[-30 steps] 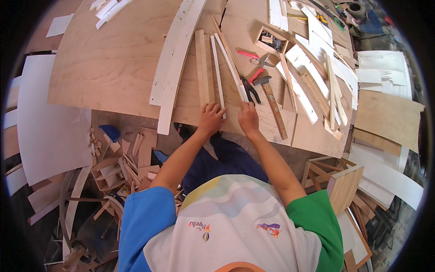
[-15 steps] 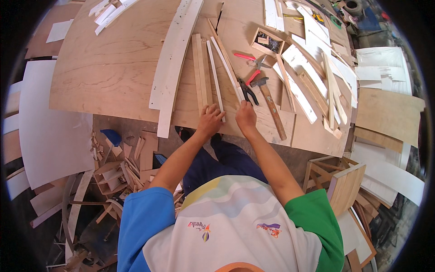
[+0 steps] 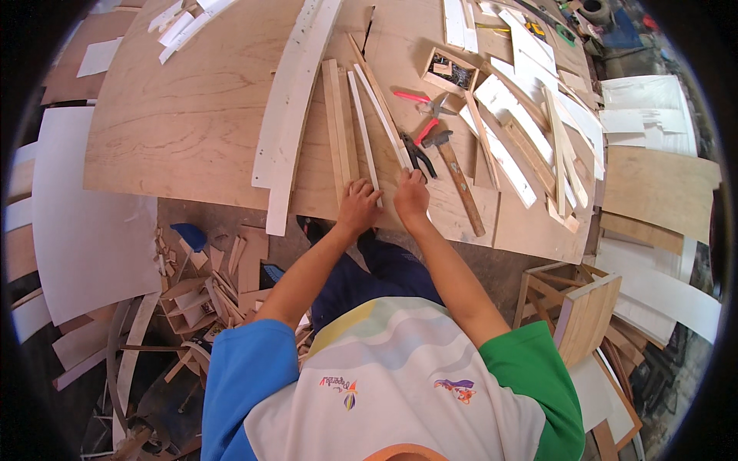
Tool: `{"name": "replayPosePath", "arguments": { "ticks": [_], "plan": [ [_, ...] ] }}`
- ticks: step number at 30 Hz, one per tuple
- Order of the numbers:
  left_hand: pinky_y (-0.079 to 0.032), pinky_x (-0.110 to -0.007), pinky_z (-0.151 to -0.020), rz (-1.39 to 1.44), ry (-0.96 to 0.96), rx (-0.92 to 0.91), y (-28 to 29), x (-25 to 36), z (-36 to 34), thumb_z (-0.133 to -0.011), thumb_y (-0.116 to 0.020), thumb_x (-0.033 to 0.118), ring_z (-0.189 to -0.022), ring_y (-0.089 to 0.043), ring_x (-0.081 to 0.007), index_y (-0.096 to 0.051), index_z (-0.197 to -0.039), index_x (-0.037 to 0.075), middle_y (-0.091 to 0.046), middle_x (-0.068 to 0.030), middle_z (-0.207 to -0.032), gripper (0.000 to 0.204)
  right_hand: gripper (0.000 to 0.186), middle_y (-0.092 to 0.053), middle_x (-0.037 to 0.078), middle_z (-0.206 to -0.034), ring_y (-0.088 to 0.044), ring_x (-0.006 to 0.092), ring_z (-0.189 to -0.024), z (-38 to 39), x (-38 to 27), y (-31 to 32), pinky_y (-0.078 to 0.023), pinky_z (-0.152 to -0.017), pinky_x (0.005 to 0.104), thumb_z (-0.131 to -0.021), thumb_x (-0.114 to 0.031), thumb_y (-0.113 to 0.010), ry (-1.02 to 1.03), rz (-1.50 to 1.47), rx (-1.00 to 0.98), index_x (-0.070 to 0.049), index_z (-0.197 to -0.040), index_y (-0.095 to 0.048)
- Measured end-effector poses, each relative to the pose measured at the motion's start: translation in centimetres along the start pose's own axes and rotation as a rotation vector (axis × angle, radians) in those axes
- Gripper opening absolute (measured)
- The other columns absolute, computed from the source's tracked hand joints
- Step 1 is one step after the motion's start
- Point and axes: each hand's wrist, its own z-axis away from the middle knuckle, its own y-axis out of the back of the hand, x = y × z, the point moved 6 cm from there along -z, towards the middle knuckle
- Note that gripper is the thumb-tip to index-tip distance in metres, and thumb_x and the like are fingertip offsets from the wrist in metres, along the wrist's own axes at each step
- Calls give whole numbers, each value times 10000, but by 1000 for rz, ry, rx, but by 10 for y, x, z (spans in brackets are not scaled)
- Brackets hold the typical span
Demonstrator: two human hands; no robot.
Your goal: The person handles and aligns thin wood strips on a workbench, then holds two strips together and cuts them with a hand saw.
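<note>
My left hand (image 3: 360,206) is at the near end of a pair of pale wooden strips (image 3: 338,127). Its fingers curl over the ends, with the thumb side against a thin white-edged strip (image 3: 364,127). My right hand (image 3: 412,197) is closed around the near end of another long strip with a white face (image 3: 382,111), which lies slanted to the right of the thin one. A brown stick (image 3: 361,58) runs along that strip's far part. Black-handled pincers (image 3: 417,156) lie just beyond my right hand, and a hammer (image 3: 460,184) with a wooden handle is to its right.
A long white board (image 3: 296,107) lies left of the strips. Red-handled pliers (image 3: 427,111) and a wooden box of nails (image 3: 450,71) are farther off. Wood offcuts (image 3: 530,138) pile up at the right. The table's near edge is under my wrists; scrap wood (image 3: 219,280) litters the floor.
My right hand has shifted slightly left with the near end of its strip, closer to my left hand. The left hand stays nearly in place.
</note>
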Motion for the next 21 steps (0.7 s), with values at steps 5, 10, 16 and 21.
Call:
{"name": "replayPosePath", "arguments": {
  "ticks": [5, 10, 16, 21],
  "plan": [
    [-276, -454, -1085, 19, -2, 15, 6, 1, -6, -717, -761, 262, -1179, -505, -248, -688, -1069, 151, -618, -53, -1028, 376, 282, -516, 169, -1015, -549, 332, -972, 1, -1, 0, -499, -819, 394, -822, -52, -564, 99, 22, 97, -6, -1100, -551],
    [-280, -452, -1079, 35, 44, 60, -1, -1, -7, -741, -740, 253, -1174, -506, -255, -696, -1018, 149, -619, -58, -1028, 300, 265, -523, 154, -1020, -546, 324, -978, -2, 1, 1, -479, -831, 396, -819, -54, -558, 176, -5, 120, 3, -1077, -576],
    [-282, -465, -1073, 54, 77, 83, -11, -6, -11, -764, -722, 234, -1148, -523, -256, -700, -977, 152, -627, -65, -1001, 229, 285, -531, 115, -1032, -558, 262, -988, -3, -5, 0, -493, -804, 351, -820, -109, -564, 259, 154, 78, -3, -1084, -563],
    [-279, -474, -1070, 95, 144, 61, -11, -9, -17, -769, -715, 220, -1138, -533, -266, -706, -952, 152, -641, -70, -988, 195, 324, -547, 113, -999, -574, 249, -954, -3, -8, -1, -500, -784, 325, -827, -118, -565, 317, 184, 113, 5, -1126, -554]
  ]
}}
